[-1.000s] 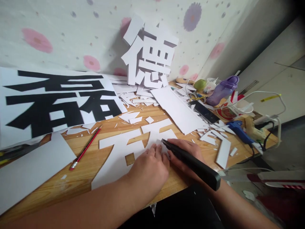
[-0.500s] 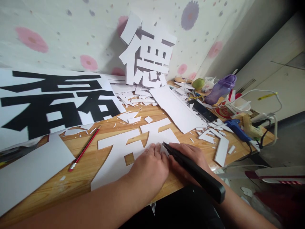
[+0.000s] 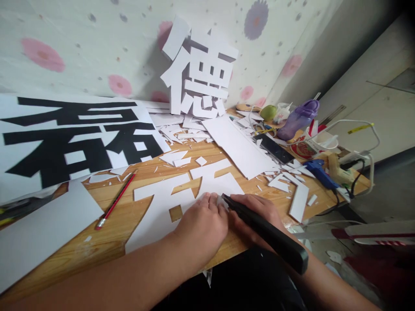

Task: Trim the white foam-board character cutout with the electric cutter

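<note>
One tub holds a white piece beyond the knife.

Materials and finishes. Worktop: wood, grain visible, smooth with a soft sheen. Cut-out shape and standing character: white, board-like, smooth and matt. Cutter: handle of black, seemingly plastic material, low sheen. Printed sheet: paper, flat black on white. Pencil: glossy red-and-black coating, metallic ferrule. Bottle: translucent purple plastic. Dark slab: smooth, glossy face.
</note>
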A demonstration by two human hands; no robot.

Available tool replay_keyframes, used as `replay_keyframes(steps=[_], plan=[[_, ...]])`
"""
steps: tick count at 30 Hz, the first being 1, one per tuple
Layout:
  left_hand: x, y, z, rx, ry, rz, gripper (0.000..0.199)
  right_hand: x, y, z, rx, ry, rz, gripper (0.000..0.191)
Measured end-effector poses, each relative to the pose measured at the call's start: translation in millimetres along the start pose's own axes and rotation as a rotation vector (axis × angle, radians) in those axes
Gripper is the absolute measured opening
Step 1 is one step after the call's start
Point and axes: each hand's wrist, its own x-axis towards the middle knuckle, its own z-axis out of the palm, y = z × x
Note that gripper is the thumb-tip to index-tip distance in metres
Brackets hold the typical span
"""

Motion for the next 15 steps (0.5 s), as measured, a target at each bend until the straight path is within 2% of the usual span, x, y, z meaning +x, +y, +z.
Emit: replay_keyframes(steps=[2, 5, 7, 8, 11, 15], plan=[[-0.8, 0.0, -0.3, -0.005, -0.006, 0.006, 0.033, -3.7, 1.3, 0.7, 0.023, 0.036, 0.053, 0.021], [-2.8, -0.1, -0.5, -0.003, -0.026, 0.017, 0.032, -7.5, 9.1, -1.2, 0.076, 0.267, 0.161, 0.022], [-3.9, -0.8, -0.2, 0.008, -0.028, 0.016, 0.032, -5.2, 16.5, -5.1, 0.270, 0.433, 0.215, 0.030], [-4.3, -1.3, 0.0, 0.013, -0.023, 0.013, 0.032, -2.4, 20.1, -7.3, 0.425, 0.467, 0.232, 0.035], [-5.3, -2.6, 0.9, 0.016, -0.013, 0.002, 0.032, 7.8, 28.5, -12.6, 0.801, 0.397, 0.309, 0.041], [-6.4, -2.9, 3.2, 0.006, 0.002, -0.002, 0.032, 15.3, 33.3, -12.7, 1.003, 0.116, 0.466, 0.043]])
